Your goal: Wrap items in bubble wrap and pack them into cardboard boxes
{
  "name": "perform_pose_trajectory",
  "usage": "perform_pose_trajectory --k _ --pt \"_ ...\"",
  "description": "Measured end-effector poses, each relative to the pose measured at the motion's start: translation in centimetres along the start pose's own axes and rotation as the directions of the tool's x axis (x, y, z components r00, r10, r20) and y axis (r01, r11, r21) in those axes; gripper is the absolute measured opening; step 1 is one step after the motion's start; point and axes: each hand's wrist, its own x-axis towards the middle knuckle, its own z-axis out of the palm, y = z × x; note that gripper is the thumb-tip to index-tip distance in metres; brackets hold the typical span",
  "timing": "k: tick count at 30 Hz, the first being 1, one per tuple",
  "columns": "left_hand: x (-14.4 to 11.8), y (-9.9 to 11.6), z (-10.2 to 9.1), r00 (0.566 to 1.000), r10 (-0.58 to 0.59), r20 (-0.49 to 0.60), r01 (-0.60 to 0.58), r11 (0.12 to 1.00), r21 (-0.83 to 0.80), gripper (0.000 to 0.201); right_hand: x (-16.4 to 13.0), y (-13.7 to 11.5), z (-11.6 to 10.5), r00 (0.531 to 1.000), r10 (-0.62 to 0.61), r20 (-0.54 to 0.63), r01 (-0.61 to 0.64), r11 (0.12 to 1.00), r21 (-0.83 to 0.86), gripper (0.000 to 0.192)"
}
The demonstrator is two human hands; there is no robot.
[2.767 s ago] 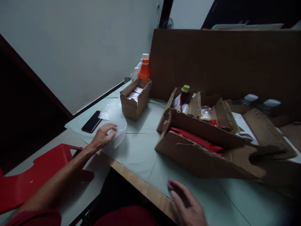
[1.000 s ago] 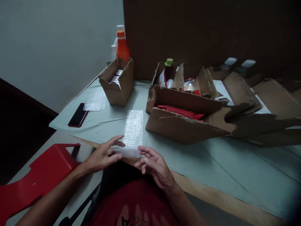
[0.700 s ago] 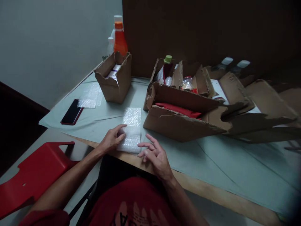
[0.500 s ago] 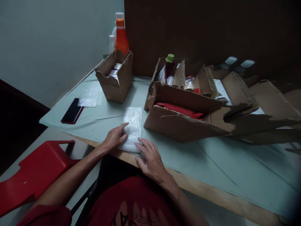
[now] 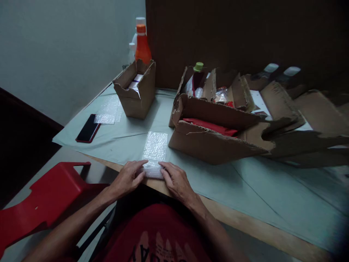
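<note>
A strip of clear bubble wrap point(image 5: 155, 145) lies at the near edge of the table. Its near end is folded over into a thicker layer; whether anything is inside cannot be made out. My left hand point(image 5: 130, 176) grips the left side of this folded end between thumb and fingers. On the opposite side my right hand point(image 5: 176, 180) holds it the same way, thumb low and fingers on top. The far part of the strip lies flat on the cloth, untouched.
A phone point(image 5: 88, 128) and more bubble wrap point(image 5: 107, 111) lie to the left. Cardboard boxes point(image 5: 218, 149) with packets stand to the right, another box point(image 5: 139, 105) behind. Bottles, one orange point(image 5: 143, 47), stand at the back. A red plastic stool point(image 5: 57, 193) is below left.
Both hands have drawn level at the near end of the bubble wrap. My left hand has come down from its middle, and the near end is now gripped from both sides.
</note>
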Motion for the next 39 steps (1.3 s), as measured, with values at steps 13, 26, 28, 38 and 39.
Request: perform_pose_trajectory --k 13,26,28,38,39 --pt "0.7 0.1 -0.6 0.951 0.292 -0.105 -0.277 0.951 0.136 0.039 -0.2 0.0 0.9 0.994 -0.107 -0.024 0.102 0.985 -0.135 0.017" --pt "3.9 -1.3 1.1 0.963 0.168 -0.211 -0.139 0.980 0.142 0.037 0.7 -0.1 0.7 0.989 -0.135 0.063 0.148 0.933 -0.326 0.031" --pt "3.1 -0.9 0.7 0.962 0.221 -0.163 -0.203 0.972 0.118 0.038 0.9 0.0 0.8 0.992 -0.120 0.044 0.127 0.947 -0.294 0.026" --pt "3.4 -0.9 0.9 0.981 0.092 -0.168 -0.056 0.977 0.207 0.036 -0.2 -0.7 0.0 0.997 -0.079 -0.014 0.069 0.938 -0.340 0.043" --pt "3.7 -0.9 0.9 0.979 0.071 -0.193 -0.025 0.973 0.231 0.035 0.1 -0.6 0.1 0.996 -0.091 0.004 0.086 0.921 -0.380 0.045"
